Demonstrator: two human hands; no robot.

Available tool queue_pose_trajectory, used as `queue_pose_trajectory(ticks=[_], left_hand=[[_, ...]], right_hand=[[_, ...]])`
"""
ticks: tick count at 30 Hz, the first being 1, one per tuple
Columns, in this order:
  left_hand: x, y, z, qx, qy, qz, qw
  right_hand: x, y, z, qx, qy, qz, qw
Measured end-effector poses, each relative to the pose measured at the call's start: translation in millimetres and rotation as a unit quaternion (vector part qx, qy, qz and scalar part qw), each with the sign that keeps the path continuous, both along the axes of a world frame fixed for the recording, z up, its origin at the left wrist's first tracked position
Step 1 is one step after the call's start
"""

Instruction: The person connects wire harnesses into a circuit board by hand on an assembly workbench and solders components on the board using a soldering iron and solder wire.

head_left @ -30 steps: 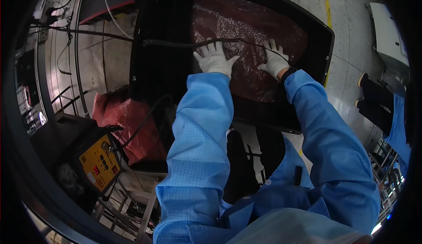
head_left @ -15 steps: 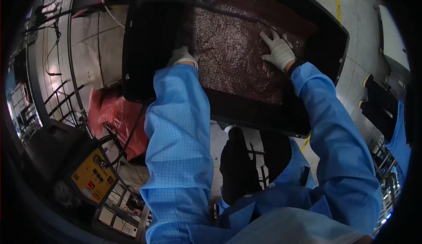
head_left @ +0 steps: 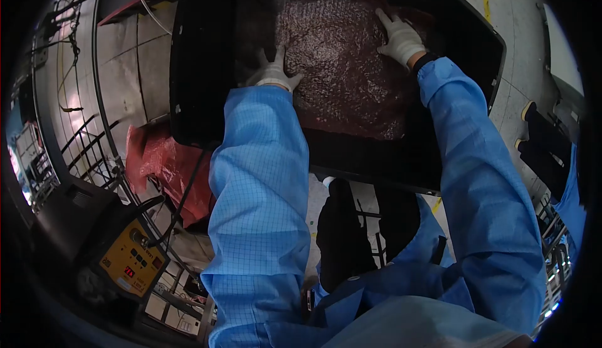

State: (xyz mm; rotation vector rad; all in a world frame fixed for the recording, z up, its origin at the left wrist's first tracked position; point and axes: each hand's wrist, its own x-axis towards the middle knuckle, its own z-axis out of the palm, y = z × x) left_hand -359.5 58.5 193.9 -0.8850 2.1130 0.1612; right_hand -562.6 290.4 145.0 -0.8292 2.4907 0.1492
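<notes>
Reddish bubble wrap (head_left: 342, 66) is pressed inside a black bin (head_left: 500, 66) by two gloved hands, fingers spread apart: the left hand (head_left: 273, 73) at the sheet's near-left part, the right hand (head_left: 402, 41) toward its far right. A smoothing step appears to be in hand; light, even pressure from open palms seems called for by the crinkled surface. Beyond the bin, a yellow-faced control box (head_left: 132, 257), a crumpled red sheet (head_left: 172, 166), grey floor (head_left: 522, 41) and another person's legs (head_left: 544, 153) are seen.
</notes>
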Motion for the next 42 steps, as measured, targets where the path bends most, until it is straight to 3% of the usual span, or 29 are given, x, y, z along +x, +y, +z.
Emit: queue_pose_trajectory(ticks=[2,3,5,9,10,11,13,16,18,20,21,23,24,25,27,28,30,31,32,33,35,37,39,40,41,42], left_hand=[[9.5,-2.0,-37.2,0.071,-0.038,0.049,0.996],[-0.7,-1.5,-21.4,0.081,-0.067,0.050,0.993],[-2.7,-11.1,-33.9,0.083,-0.065,0.044,0.993],[-8.5,-7.3,4.4,0.071,-0.133,0.019,0.988],[-7.1,-3.7,7.9,0.073,-0.112,0.032,0.991],[-6.7,0.3,13.0,0.071,-0.089,0.045,0.992],[1.6,26.5,43.5,0.047,0.059,0.041,0.996],[5.9,74.1,98.8,0.068,0.205,0.047,0.975],[19.9,119.0,118.2,0.040,0.333,0.035,0.942],[44.5,157.0,158.0,0.096,0.412,0.071,0.903],[65.2,172.7,176.1,0.104,0.430,0.091,0.892],[118.5,202.5,214.3,0.114,0.448,0.122,0.878],[150.3,211.7,235.3,0.118,0.449,0.135,0.875],[183.6,216.9,258.9,0.098,0.473,0.138,0.865],[253.1,217.1,327.2,0.095,0.506,0.191,0.836],[285.7,217.2,362.8,0.062,0.532,0.202,0.820],[355.5,222.7,413.1,-0.074,0.618,0.180,0.761],[388.2,229.7,436.7,-0.136,0.662,0.188,0.713],[423.2,234.8,458.6,-0.242,0.672,0.114,0.690],[456.5,240.5,479.3,-0.336,0.637,0.094,0.688],[518.2,253.8,496.8,-0.455,0.576,0.178,0.655],[551.3,252.0,509.6,-0.556,0.453,0.166,0.676],[585.1,246.2,487.2,-0.528,0.440,0.223,0.691],[604.2,240.7,473.1,-0.518,0.376,0.224,0.735],[604.4,240.1,472.1,-0.528,0.353,0.210,0.744],[598.0,241.0,471.7,-0.536,0.328,0.196,0.753]], right_hand=[[-9.7,-14.1,29.4,0.069,-0.028,0.001,0.997],[-14.3,-20.4,39.3,0.130,-0.051,0.005,0.990],[-31.5,-25.1,34.6,0.121,-0.047,0.018,0.991],[-33.4,-14.5,30.1,0.134,-0.071,-0.036,0.988],[-32.5,-23.3,43.6,0.162,-0.094,-0.038,0.982],[-27.7,-23.9,61.9,0.118,-0.122,-0.068,0.983],[-18.1,-21.0,64.9,0.049,-0.111,-0.057,0.991],[18.8,-12.6,97.0,0.028,-0.183,0.123,0.975],[63.1,0.7,134.0,-0.020,-0.208,0.165,0.964],[108.2,19.7,175.2,-0.107,-0.212,0.177,0.955],[132.5,25.1,197.7,-0.043,-0.183,0.161,0.969],[178.0,54.8,206.3,-0.089,-0.215,0.190,0.954],[201.5,61.4,253.0,-0.085,-0.239,0.196,0.947],[223.3,73.9,256.4,-0.104,-0.190,0.291,0.932],[245.9,95.3,277.3,-0.128,-0.219,0.245,0.936],[250.9,111.8,259.7,-0.154,-0.187,0.247,0.938],[257.1,134.5,236.5,-0.085,-0.193,0.147,0.966],[254.7,152.1,214.1,-0.100,-0.196,0.120,0.968],[254.3,161.6,214.1,-0.036,-0.180,0.154,0.971],[256.4,164.0,216.7,0.028,-0.161,0.191,0.968],[270.2,162.5,223.6,0.074,-0.137,0.218,0.963],[285.8,159.2,247.4,-0.107,-0.075,0.197,0.972],[311.0,141.2,266.7,-0.194,-0.031,0.258,0.946],[330.7,132.6,276.1,-0.246,-0.032,0.272,0.930],[356.8,117.3,309.5,-0.182,-0.068,0.277,0.941],[373.1,111.6,309.0,-0.155,-0.085,0.332,0.927]])
